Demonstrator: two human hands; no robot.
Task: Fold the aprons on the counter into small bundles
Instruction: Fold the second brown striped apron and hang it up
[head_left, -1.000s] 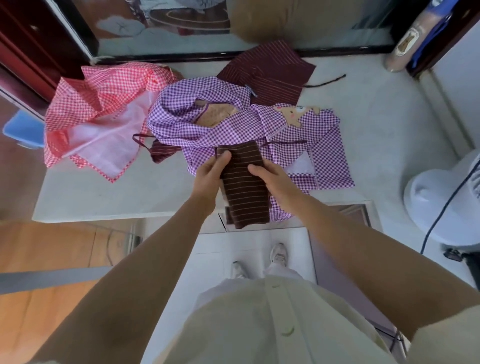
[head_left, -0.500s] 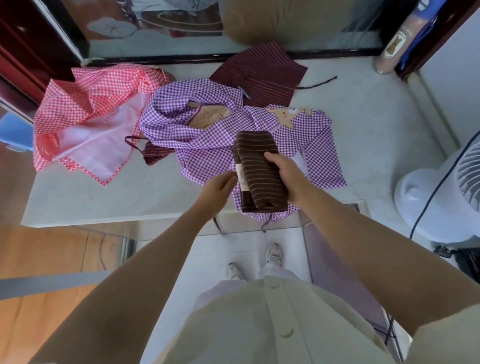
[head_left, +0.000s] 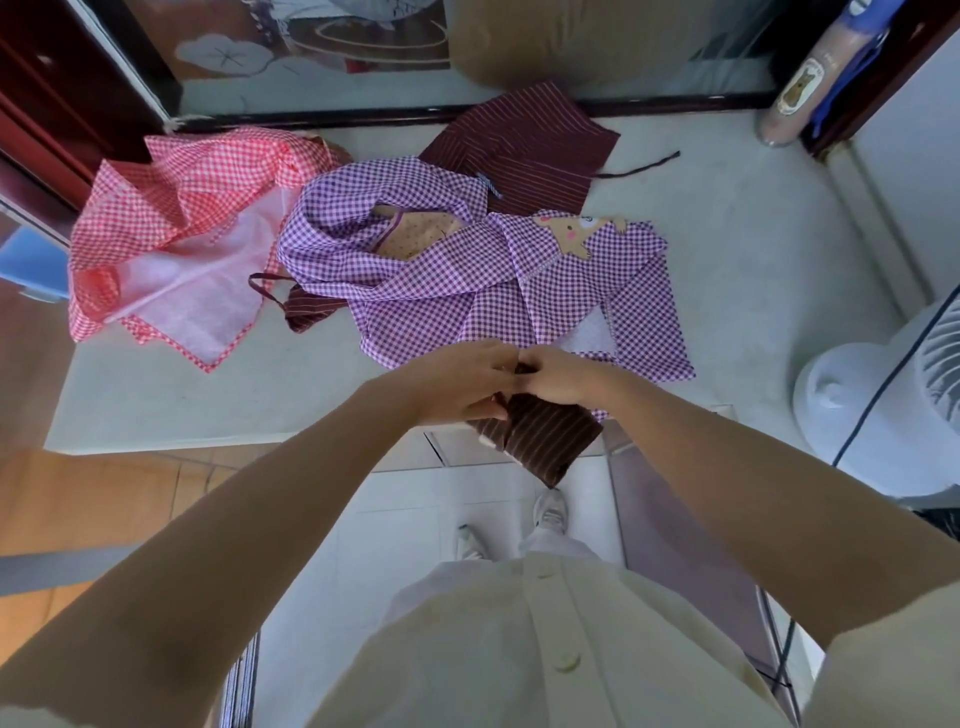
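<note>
- Two grips: left grip (head_left: 467, 387) and right grip (head_left: 558, 376) both clasp one brown striped bundle (head_left: 550, 441) at bench (head_left: 208, 405) near edge.
- Three loose: red check apron (head_left: 171, 208), purple check apron (head_left: 467, 280), maroon striped apron (head_left: 524, 140).

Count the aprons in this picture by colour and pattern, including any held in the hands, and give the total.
Red checked apron: 1
Purple checked apron: 1
Dark red striped apron: 1; the striped scrap beside the purple one may belong to it
Brown striped apron: 1, folded, held in the left hand and right hand
Total: 4
</note>
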